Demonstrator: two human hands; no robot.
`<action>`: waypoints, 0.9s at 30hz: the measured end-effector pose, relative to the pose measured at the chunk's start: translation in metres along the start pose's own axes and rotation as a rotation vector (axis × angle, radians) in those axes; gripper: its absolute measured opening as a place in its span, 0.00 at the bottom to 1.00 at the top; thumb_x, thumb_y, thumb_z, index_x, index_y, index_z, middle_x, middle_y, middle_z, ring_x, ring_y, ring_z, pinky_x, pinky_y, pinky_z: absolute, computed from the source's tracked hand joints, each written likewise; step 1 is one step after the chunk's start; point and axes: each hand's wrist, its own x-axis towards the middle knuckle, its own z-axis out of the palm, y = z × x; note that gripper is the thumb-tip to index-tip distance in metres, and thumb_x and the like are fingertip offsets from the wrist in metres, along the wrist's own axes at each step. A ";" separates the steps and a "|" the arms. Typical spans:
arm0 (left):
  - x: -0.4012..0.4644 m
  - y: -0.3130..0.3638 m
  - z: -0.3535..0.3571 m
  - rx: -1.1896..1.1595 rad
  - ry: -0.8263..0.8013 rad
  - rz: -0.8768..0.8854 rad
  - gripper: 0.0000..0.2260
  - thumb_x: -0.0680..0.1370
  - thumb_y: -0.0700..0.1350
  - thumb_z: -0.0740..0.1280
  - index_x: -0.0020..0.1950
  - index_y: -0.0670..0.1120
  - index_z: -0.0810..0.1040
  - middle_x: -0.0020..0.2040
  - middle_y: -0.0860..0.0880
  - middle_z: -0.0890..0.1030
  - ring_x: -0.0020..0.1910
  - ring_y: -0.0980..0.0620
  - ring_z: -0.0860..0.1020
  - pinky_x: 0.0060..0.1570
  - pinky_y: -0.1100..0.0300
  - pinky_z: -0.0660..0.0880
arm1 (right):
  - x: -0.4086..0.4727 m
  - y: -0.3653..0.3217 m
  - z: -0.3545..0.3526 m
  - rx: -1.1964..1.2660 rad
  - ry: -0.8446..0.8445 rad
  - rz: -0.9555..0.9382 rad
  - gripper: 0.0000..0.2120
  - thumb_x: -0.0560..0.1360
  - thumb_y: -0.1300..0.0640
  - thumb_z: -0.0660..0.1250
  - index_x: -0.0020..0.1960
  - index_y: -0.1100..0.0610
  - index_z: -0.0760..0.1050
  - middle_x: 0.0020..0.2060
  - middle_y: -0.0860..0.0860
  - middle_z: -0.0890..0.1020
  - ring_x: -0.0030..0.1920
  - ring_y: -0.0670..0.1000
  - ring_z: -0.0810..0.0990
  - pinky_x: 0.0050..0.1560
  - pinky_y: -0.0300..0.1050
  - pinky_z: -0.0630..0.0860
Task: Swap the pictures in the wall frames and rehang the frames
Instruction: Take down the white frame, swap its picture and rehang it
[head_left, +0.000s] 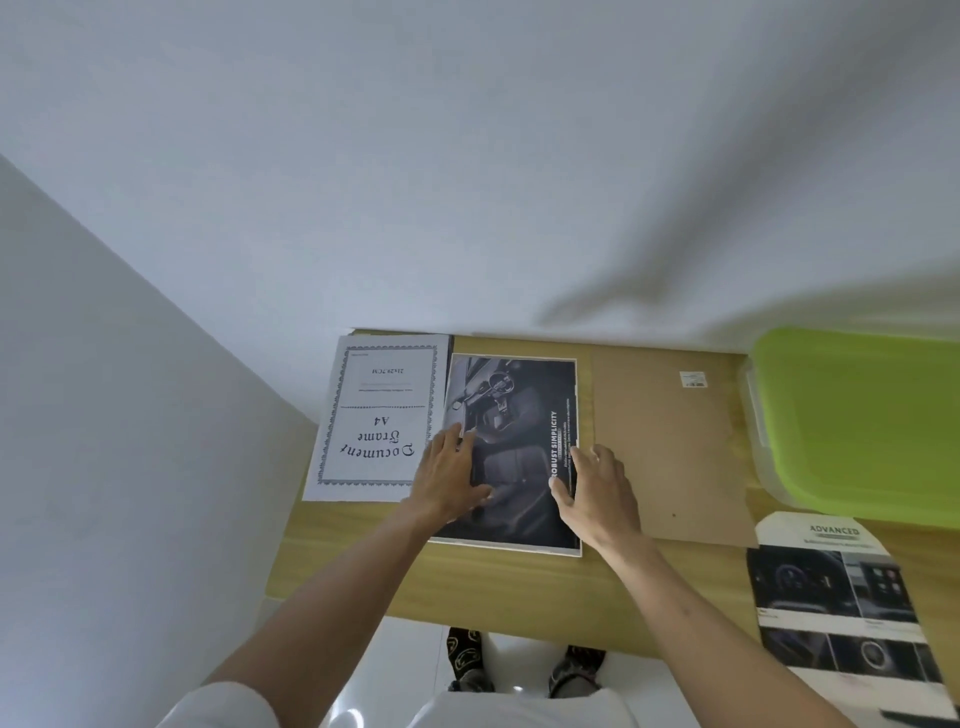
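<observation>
While both hands lie flat and open on the dark print (511, 457), left hand (449, 475) at its left edge, right hand (597, 493) at its right, the print could skew or crease against the backing board (670, 447) just right of it.

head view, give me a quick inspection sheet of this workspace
surface: wooden table pushed against a white wall.
job's things: dark car-interior print lying flat in the middle; Document Frame A4 insert sheet to its left, text upside down to the camera; brown backing board to its right with a small label.
clutter: second car print headed ADVANCED at the table's right edge; green-lidded plastic box at far right.
hands: left hand and right hand both lie on the dark print, fingers straight.
cables: nothing seen.
surroundings: white walls, glossy white floor, the person's shoes below the table edge.
</observation>
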 end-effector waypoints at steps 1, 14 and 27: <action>-0.002 -0.008 0.003 0.022 -0.031 0.004 0.45 0.71 0.62 0.72 0.78 0.43 0.54 0.78 0.43 0.53 0.78 0.41 0.52 0.76 0.48 0.53 | -0.001 -0.006 0.004 -0.033 -0.015 0.006 0.29 0.81 0.42 0.58 0.77 0.56 0.61 0.74 0.59 0.63 0.72 0.59 0.65 0.69 0.51 0.66; -0.007 -0.039 0.025 0.062 -0.184 0.056 0.54 0.71 0.67 0.68 0.79 0.41 0.39 0.79 0.43 0.37 0.78 0.45 0.35 0.76 0.47 0.36 | -0.006 -0.050 0.040 0.006 -0.147 0.241 0.42 0.81 0.35 0.51 0.80 0.64 0.43 0.79 0.62 0.40 0.80 0.61 0.41 0.79 0.54 0.44; 0.000 -0.048 0.020 -0.037 0.010 0.098 0.21 0.79 0.50 0.65 0.72 0.52 0.70 0.79 0.48 0.61 0.80 0.48 0.50 0.76 0.42 0.37 | -0.004 -0.064 0.038 0.069 -0.092 0.301 0.32 0.81 0.45 0.60 0.80 0.54 0.54 0.80 0.59 0.43 0.80 0.61 0.45 0.78 0.54 0.48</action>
